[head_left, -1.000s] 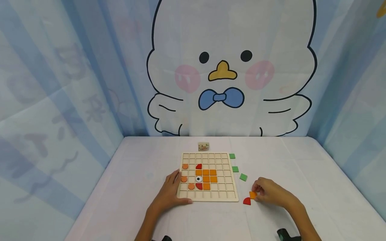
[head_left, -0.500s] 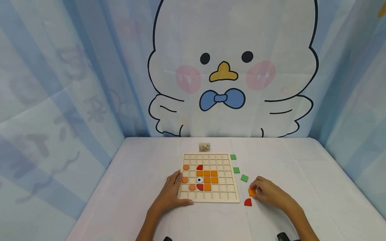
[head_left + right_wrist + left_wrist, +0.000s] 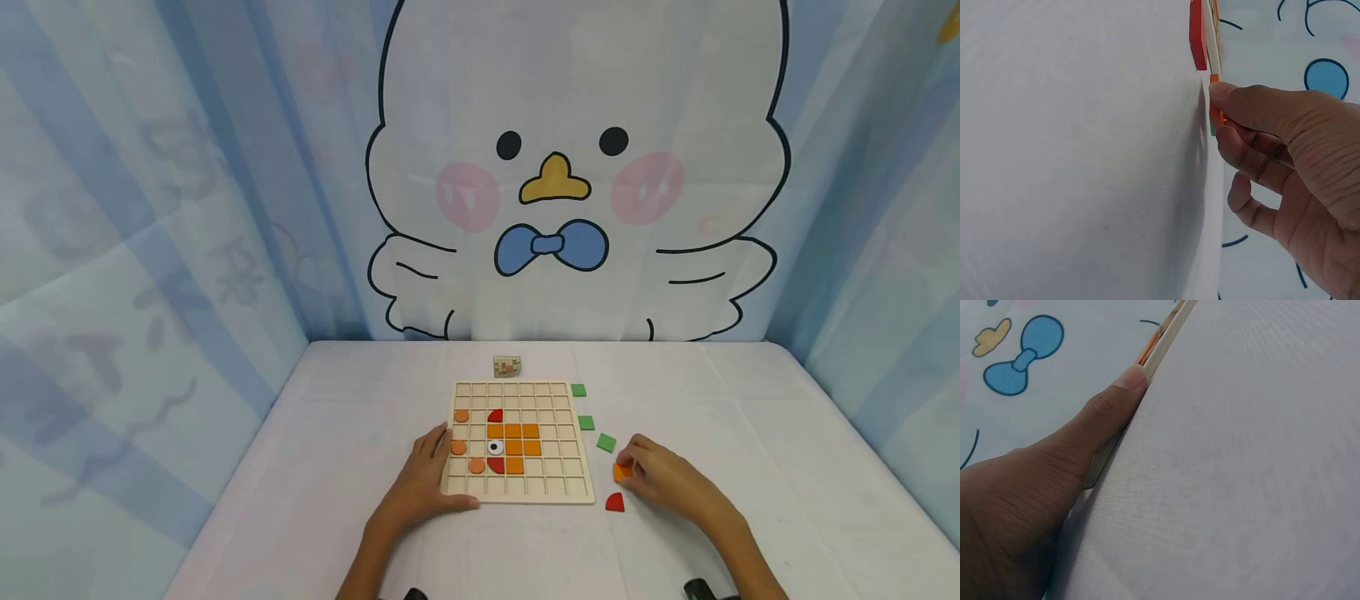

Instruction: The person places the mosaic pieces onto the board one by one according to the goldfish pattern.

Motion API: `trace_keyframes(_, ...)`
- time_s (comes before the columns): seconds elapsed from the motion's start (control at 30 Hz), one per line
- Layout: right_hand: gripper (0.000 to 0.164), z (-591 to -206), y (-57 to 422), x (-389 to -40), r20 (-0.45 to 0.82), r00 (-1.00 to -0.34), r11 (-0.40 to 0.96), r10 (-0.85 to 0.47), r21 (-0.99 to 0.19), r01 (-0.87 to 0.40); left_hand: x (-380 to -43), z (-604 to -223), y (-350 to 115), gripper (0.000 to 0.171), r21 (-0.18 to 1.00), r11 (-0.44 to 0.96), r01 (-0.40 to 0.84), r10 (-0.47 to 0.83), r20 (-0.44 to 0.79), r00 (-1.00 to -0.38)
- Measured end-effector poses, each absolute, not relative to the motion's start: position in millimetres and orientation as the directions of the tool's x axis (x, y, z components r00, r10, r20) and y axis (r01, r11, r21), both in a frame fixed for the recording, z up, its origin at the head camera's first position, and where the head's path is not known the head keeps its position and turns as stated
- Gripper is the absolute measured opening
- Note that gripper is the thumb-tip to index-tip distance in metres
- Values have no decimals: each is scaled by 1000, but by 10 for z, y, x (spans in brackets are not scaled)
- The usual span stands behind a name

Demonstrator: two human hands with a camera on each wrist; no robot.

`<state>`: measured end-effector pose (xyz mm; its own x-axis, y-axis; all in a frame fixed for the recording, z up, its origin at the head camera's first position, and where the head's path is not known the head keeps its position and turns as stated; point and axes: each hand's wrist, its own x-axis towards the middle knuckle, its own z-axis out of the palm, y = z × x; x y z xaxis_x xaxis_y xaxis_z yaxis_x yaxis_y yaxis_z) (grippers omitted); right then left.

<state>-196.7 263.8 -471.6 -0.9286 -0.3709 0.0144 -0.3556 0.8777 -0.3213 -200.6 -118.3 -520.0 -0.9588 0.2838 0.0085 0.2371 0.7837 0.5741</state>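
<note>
My right hand [image 3: 671, 479] pinches an orange square tile [image 3: 622, 473] between thumb and fingers, to the right of the wooden grid board [image 3: 566, 487]. In the right wrist view the orange tile [image 3: 1214, 80] shows at the thumb tip, and the other fingers curl loosely below. Nearby on the table lies a red quarter-round tile [image 3: 615, 502]. With straight fingers along the left edge and its thumb on the front edge, my left hand [image 3: 426, 479] rests at the board's near left corner. The board holds orange squares [image 3: 513, 447], red quarter-rounds [image 3: 496, 466], orange discs [image 3: 476, 466] and an eye disc [image 3: 495, 447].
Three green tiles [image 3: 606, 442] lie along the board's right side, the upper two right beside its edge. A small patterned card [image 3: 507, 367] sits behind the board. Curtains stand around the white table [image 3: 360, 392], with a printed cartoon bird [image 3: 551, 100] at the back.
My right hand has shifted slightly left and away from me with the orange tile, which now lies apart from the red quarter-round. My left hand stays at the board's corner.
</note>
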Motion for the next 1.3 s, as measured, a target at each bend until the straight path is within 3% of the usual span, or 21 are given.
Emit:
trace_keyframes(0.6,21,-4678,2253,-2050,50,-886,808,-461,-388,-443,-1985,-5189,-1190,124,580,780,234,287,0,-958)
trace_keyframes(1.13,20,-4713,1774,-2100,172,-793,738,-585,-293,-608,-2007,-5192,-1183,124,565,791,233,282,0,-959)
trace_keyframes(1.3,22,-4715,1669,-2111,138,-813,757,-565,-303,-578,-2000,-5184,-1175,124,562,794,232,279,3,-960)
